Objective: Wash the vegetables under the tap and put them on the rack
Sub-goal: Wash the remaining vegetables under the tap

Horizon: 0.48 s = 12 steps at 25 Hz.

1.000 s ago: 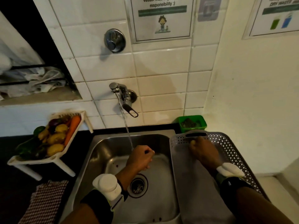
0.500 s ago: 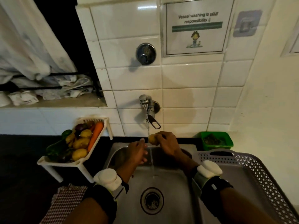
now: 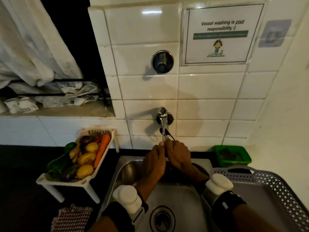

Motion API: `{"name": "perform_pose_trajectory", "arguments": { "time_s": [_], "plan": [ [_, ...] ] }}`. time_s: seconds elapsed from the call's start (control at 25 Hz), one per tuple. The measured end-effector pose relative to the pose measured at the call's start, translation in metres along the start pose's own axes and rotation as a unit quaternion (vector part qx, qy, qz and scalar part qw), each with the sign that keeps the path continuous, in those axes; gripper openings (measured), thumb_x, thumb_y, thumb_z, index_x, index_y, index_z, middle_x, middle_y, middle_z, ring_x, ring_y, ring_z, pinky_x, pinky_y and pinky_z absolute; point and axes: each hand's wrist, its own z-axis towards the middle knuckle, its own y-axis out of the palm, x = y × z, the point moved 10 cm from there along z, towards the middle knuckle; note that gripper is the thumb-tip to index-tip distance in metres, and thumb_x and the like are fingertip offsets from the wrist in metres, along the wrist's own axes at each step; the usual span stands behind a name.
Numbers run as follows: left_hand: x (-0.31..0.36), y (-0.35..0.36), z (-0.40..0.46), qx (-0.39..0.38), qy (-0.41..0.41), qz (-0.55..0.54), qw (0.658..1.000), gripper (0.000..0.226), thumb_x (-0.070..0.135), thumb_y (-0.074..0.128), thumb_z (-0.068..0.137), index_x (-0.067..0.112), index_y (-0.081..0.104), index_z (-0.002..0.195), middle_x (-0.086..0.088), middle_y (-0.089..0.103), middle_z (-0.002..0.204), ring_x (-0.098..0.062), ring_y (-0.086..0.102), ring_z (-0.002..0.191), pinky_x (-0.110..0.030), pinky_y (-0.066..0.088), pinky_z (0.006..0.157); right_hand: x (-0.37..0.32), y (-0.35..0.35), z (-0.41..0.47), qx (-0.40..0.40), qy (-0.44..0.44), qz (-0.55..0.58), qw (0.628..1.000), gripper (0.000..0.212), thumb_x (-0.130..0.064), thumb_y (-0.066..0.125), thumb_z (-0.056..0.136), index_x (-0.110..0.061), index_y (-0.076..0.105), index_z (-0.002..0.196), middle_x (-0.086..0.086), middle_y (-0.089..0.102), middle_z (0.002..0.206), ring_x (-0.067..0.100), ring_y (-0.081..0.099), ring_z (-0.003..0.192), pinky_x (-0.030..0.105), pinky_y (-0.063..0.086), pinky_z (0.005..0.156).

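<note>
The left hand (image 3: 154, 160) and right hand (image 3: 178, 154) press together under the tap (image 3: 163, 122). Whatever they enclose is hidden; whether either grips anything cannot be told.

An orange carrot (image 3: 102, 151), yellow potatoes (image 3: 87, 158) and dark green peppers (image 3: 57, 165) are held in a cream-white rack (image 3: 50, 180); a purple vegetable (image 3: 85, 139) is seen at its far end. A red-and-white checked cloth (image 3: 71, 218) is laid on the black counter (image 3: 20, 190). The sink (image 3: 182, 195) is silver-grey, the perforated basket (image 3: 284, 195) pale grey, the small tub (image 3: 233, 155) bright green. White glossy tiles (image 3: 142, 91) are shown behind the chrome tap (image 3: 163, 122), and white pads are worn on black wristbands
</note>
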Motion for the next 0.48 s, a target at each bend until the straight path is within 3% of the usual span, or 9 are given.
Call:
{"name": "perform_pose_trajectory", "arguments": {
  "time_s": [0.08,0.16,0.24,0.32,0.4,0.48],
  "plan": [
    [0.006,0.001,0.003,-0.012,0.016,0.045,0.999,0.046,0.047,0.023,0.101,0.019,0.053,0.121,-0.005,0.057,0.124,-0.016,0.052,0.109,-0.029,0.036,0.097,-0.003,0.002,0.003,-0.010,0.001,-0.037,0.999,0.045,-0.039,0.021,0.102,-0.011,0.056,0.105,0.009,0.062,0.097,0.025,0.060,0.090,0.024,0.039,0.070],
    [0.008,0.004,0.011,-0.024,-0.019,0.087,0.996,0.044,0.043,0.025,0.102,0.015,0.052,0.123,-0.006,0.057,0.121,-0.018,0.054,0.102,-0.029,0.039,0.090,-0.010,-0.003,-0.001,0.007,-0.032,-0.069,0.997,0.064,-0.053,0.009,0.090,-0.011,0.057,0.093,0.010,0.063,0.088,0.024,0.058,0.079,0.028,0.038,0.068],
    [-0.003,0.013,0.014,-0.070,-0.102,-0.016,0.992,0.046,0.045,0.029,0.100,0.010,0.060,0.099,-0.007,0.061,0.083,-0.014,0.053,0.065,-0.027,0.045,0.063,-0.016,-0.010,-0.004,0.045,-0.090,-0.093,0.991,0.074,-0.057,0.001,0.078,-0.011,0.059,0.080,0.009,0.063,0.072,0.022,0.052,0.061,0.028,0.034,0.061],
    [-0.011,0.027,0.001,-0.178,-0.193,-0.123,0.957,0.054,0.053,0.031,0.097,0.014,0.054,0.068,-0.001,0.045,0.050,-0.010,0.037,0.038,-0.018,0.031,0.039,-0.023,-0.013,-0.003,0.081,-0.174,-0.145,0.971,0.063,-0.052,0.013,0.086,-0.013,0.059,0.068,0.006,0.061,0.060,0.020,0.050,0.050,0.026,0.032,0.055],
    [-0.016,0.035,-0.010,-0.265,-0.241,-0.128,0.925,0.057,0.055,0.031,0.093,0.017,0.044,0.053,0.002,0.037,0.041,-0.010,0.030,0.031,-0.014,0.022,0.036,-0.025,-0.013,0.001,0.089,-0.223,-0.225,0.944,0.052,-0.047,0.026,0.092,-0.017,0.057,0.062,0.001,0.059,0.056,0.016,0.052,0.047,0.023,0.028,0.050],
    [-0.018,0.037,-0.006,-0.252,-0.257,-0.148,0.921,0.058,0.054,0.030,0.094,0.016,0.044,0.053,0.002,0.037,0.041,-0.010,0.030,0.030,-0.013,0.022,0.035,-0.023,-0.012,0.008,0.055,-0.207,-0.221,0.951,0.052,-0.049,0.025,0.091,-0.017,0.058,0.066,0.002,0.060,0.060,0.018,0.056,0.052,0.023,0.029,0.051]
  ]
}}
